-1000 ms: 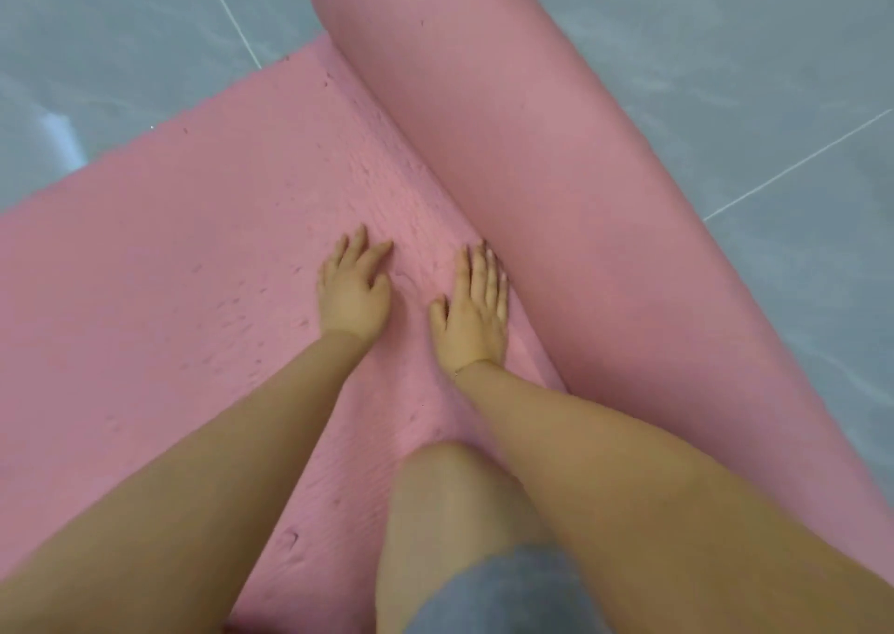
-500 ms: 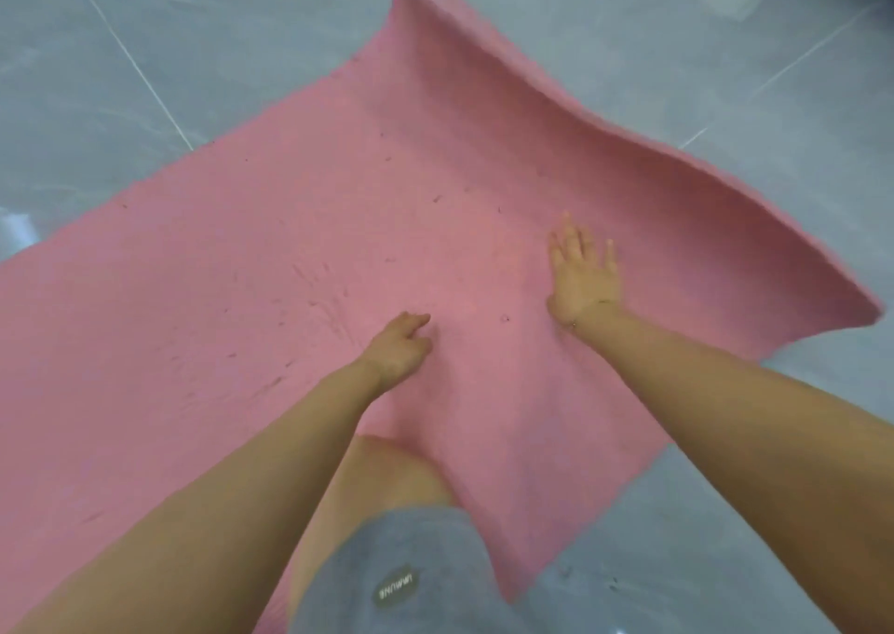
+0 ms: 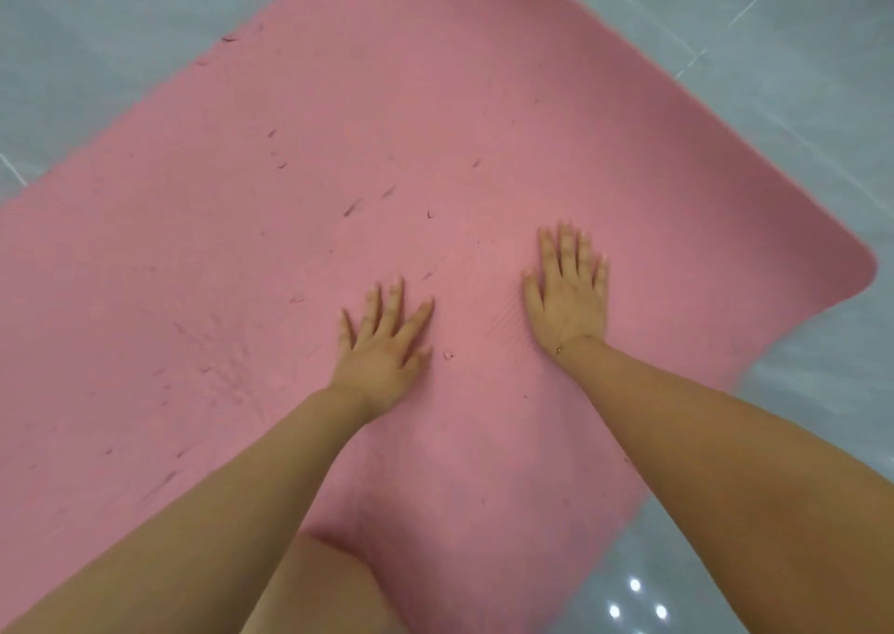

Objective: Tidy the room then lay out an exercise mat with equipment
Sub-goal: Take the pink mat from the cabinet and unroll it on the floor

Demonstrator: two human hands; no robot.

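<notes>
A pink exercise mat (image 3: pixel 435 115) lies unrolled and flat on the grey tiled floor, its rounded end corner at the right. Small dents and nicks mark its surface. My left hand (image 3: pixel 384 343) presses palm down on the mat near its middle, fingers spread and straight. My right hand (image 3: pixel 568 290) lies flat on the mat a little farther forward and to the right, fingers straight. Both hands hold nothing. My knee (image 3: pixel 319 585) rests on the mat's near part at the bottom of the view.
Grey floor tiles (image 3: pixel 798 101) with thin white grout lines surround the mat on the left, far and right sides. Bright light spots reflect on the tile (image 3: pixel 633 599) at the bottom right. No equipment shows in view.
The rolled part of the mat has opened out fully; its curled far edge now lies flat. Both hands have spread flat on the mat, the left one opening from a loose curl.
</notes>
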